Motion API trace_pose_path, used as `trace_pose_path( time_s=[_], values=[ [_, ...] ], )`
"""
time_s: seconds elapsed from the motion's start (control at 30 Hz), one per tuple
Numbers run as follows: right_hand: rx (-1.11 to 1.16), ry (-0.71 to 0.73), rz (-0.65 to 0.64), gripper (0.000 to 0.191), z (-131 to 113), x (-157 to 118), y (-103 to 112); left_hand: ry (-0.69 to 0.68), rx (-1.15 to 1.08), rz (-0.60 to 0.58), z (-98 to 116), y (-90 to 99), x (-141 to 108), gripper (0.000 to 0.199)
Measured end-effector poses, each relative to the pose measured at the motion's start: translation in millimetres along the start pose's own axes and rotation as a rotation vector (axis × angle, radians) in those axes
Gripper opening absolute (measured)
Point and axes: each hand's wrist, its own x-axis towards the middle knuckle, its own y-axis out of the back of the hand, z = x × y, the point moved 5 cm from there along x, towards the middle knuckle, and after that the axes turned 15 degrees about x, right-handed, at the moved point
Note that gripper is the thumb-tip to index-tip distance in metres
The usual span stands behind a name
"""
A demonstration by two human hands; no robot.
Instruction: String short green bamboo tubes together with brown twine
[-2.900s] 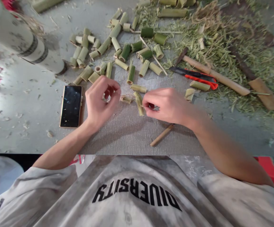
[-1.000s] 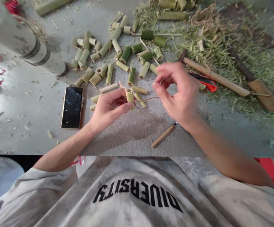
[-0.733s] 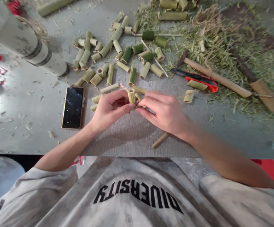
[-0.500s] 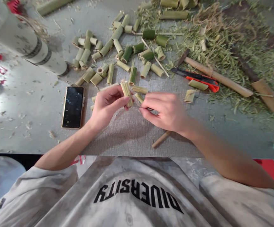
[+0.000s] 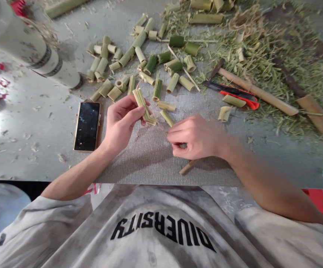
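Pinching bamboo (image 5: 139, 100), left grip (image 5: 121, 121) has moved farther from right grip (image 5: 192, 138), which pinches twine (image 5: 160, 127).

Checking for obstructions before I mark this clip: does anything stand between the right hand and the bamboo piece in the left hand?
Nothing visible blocks the gap. Only a thin cord crosses it, from near the lower end of the bamboo piece toward the right hand. Another short piece lies just beyond.

left hand (image 5: 120, 121): pinches bamboo piece (image 5: 140, 101) | right hand (image 5: 192, 137): grips string (image 5: 161, 127)
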Motion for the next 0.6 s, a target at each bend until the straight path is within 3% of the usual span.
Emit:
trace_pose_path(
  time_s=[0.27,0.4,0.47,0.6],
  values=[
    [0.058,-0.064,-0.206,0.028,-1,-3,-9,-0.012,0.004,0.033,1,3.0,0,0.026],
    [0.096,-0.08,-0.225,0.034,-2,-3,-4,-0.093,0.071,-0.013,6,1.7,-7,0.029],
    [0.133,-0.064,-0.1,0.041,-3,-1,9,-0.149,0.15,-0.06,11,1.1,-10,0.029],
    [0.307,-0.083,0.365,0.036,0,-1,38,-0.223,0.27,-0.283,16,-6.9,-15,0.027]
  ],
)
